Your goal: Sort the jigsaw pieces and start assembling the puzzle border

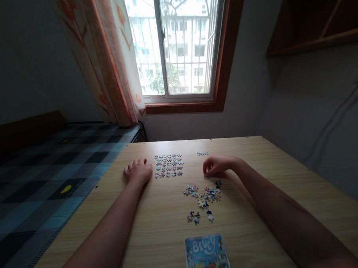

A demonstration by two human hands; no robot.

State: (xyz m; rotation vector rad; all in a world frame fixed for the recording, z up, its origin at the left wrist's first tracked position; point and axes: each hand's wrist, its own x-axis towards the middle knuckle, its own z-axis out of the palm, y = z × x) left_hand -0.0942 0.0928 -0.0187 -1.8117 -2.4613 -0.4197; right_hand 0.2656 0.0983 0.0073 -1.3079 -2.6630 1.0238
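Note:
My left hand (138,170) rests palm down on the table with its fingers spread a little, holding nothing. Just right of it lie several rows of separate puzzle pieces (168,165) in a block. My right hand (217,165) is closed in a pinch low over the wood, a small puzzle piece (205,176) showing under its fingertips. Beyond that hand is a short row of pieces (202,153). Nearer to me a loose pile of pieces (211,194) is spread out, with a few more pieces (194,217) in front of it.
A blue box marked "Bluey" (206,256) lies at the near side of the wooden table (162,233). To the left stands a bed with a checked cover (79,158). A curtain (104,62) and a barred window (181,51) are behind the table.

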